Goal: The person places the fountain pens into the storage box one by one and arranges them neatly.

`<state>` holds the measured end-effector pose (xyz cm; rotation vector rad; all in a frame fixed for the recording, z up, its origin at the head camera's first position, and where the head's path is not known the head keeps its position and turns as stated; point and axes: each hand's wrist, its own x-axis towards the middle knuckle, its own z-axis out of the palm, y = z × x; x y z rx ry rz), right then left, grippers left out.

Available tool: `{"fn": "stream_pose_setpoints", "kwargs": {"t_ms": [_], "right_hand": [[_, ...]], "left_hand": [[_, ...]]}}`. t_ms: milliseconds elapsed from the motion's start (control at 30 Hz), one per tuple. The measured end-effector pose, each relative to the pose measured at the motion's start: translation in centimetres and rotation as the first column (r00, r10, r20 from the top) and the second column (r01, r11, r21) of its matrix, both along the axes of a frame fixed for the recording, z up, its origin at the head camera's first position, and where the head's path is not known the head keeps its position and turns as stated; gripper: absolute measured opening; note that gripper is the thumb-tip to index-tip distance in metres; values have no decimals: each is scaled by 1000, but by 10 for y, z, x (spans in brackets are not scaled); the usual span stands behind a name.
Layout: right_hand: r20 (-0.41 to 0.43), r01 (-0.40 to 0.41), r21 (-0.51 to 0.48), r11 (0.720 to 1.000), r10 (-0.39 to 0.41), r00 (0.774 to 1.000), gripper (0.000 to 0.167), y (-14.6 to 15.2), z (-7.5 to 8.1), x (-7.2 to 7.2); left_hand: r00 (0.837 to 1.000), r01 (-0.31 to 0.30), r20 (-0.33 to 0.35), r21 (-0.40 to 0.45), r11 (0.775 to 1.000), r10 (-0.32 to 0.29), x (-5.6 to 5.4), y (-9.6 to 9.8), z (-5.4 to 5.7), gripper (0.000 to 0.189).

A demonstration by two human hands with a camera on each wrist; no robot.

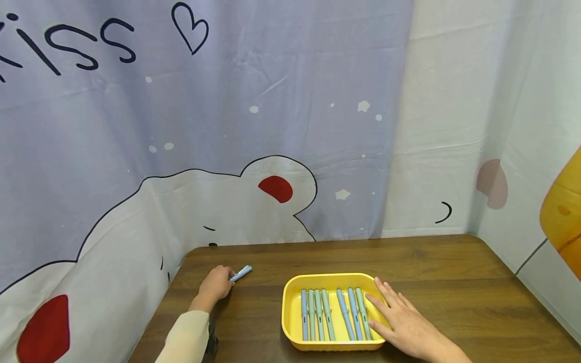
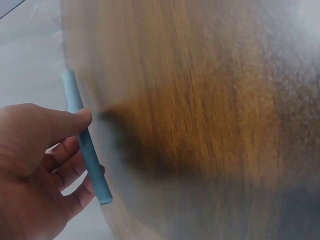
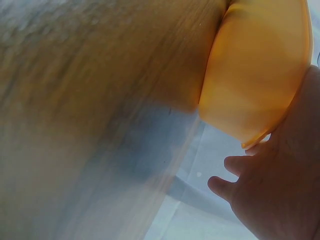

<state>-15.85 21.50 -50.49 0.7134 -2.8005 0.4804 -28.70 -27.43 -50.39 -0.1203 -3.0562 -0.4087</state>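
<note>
My left hand [image 1: 217,283] pinches a light blue pen [image 1: 241,273] over the left part of the table. In the left wrist view, the thumb lies across the middle of that pen [image 2: 89,145], with the fingers behind it. A yellow tray [image 1: 336,346] stands at the front centre, holding two groups of capped pens. Its left group has one blue pen [image 1: 304,312] and several green ones [image 1: 320,315]. The right group has two blue pens [image 1: 355,315] and one green pen [image 1: 363,312]. With its fingers spread, my right hand [image 1: 404,322] lies at the tray's right rim.
The brown wooden table [image 1: 454,282] has rounded far corners. Behind it hangs a printed curtain [image 1: 345,151], close to the table's back edge. Pale printed cloth [image 1: 113,302] also borders the left side.
</note>
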Motion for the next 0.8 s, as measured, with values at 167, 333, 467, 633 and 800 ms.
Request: {"fn": "stream_pose_setpoints", "kwargs": {"t_ms": [167, 333, 467, 633, 800], "right_hand": [[5, 1, -7, 1000, 0, 1000, 59, 0, 0, 0], [12, -2, -16, 1000, 2, 1000, 58, 0, 0, 0], [10, -8, -24, 1000, 8, 1000, 58, 1, 1, 1], [11, -8, -29, 1000, 8, 1000, 58, 1, 1, 0], [17, -7, -28, 1000, 7, 1000, 58, 0, 1, 0]], "left_hand": [[1000, 3, -13, 54, 999, -2, 3, 3, 4, 13], [1000, -6, 0, 161, 987, 6, 8, 10, 14, 18], [1000, -1, 15, 260, 966, -3, 14, 18, 23, 28], [996, -18, 89, 422, 906, -22, 23, 30, 30, 43], [979, -43, 179, 647, 761, -97, 36, 44, 36, 39]]}}
